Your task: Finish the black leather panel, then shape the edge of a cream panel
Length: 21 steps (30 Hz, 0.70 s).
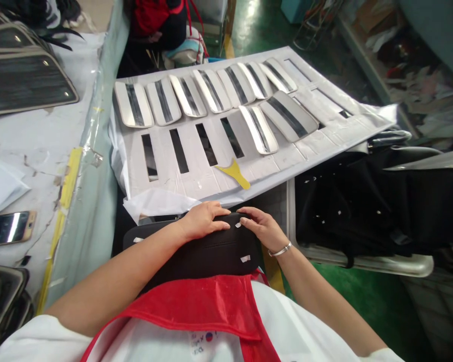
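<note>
A black padded panel [211, 254] with rounded corners and small white tabs lies against my front, its near part hidden by my red apron. My left hand [205, 220] grips its far edge near the middle, thumb on the upper face and fingers along the edge. Just to the right, my right hand [263, 227] pinches the same edge near the corner, with the thumb beside a white tab [238, 224]. The undersides of the fingers are hidden. Beyond both hands, a yellow Y-shaped piece [234, 174] lies on a white-covered board [181, 193].
Several pale curved plates with dark stripes [211, 90] rest on the board. At left, a side table [60, 133] bears dark framed panels [26, 75] and a phone [9, 228]. Black material [362, 201] fills a metal-framed cart at right. Another person's red clothing [151, 17] shows behind.
</note>
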Each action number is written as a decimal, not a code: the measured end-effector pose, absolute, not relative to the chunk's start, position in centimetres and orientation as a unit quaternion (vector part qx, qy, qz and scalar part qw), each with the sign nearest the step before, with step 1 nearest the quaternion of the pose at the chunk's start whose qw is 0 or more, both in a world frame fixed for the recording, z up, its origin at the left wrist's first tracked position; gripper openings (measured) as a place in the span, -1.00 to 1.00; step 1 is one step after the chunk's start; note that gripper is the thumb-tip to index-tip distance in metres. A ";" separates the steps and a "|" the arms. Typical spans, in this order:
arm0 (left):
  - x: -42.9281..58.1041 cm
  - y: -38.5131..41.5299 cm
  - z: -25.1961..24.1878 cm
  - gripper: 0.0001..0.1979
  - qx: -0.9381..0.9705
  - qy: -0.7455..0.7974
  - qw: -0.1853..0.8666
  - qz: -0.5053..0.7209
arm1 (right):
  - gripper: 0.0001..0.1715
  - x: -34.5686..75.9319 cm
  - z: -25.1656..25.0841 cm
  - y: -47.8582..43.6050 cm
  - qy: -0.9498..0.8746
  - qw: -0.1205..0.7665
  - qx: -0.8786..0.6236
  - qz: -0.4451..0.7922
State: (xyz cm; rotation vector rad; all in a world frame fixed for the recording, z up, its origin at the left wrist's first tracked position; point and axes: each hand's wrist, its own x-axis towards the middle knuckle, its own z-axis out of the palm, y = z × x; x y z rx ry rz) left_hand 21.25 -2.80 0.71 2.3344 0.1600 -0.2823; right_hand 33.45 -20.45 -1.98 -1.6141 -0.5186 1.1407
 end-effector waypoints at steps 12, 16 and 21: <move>17.6 -7.1 2.4 -0.66 0.956 -0.009 0.274 0.106 | -0.67 27.9 -2.1 -31.1 -0.141 0.551 -0.674 0.471; 15.2 -11.4 2.4 -0.60 0.967 -0.112 0.217 0.078 | -0.72 25.3 -3.6 -31.7 -0.193 0.554 -0.664 0.464; 14.8 -13.2 1.0 -0.62 0.982 -0.071 0.156 0.078 | -0.69 24.8 -5.4 -30.3 -0.199 0.589 -0.665 0.414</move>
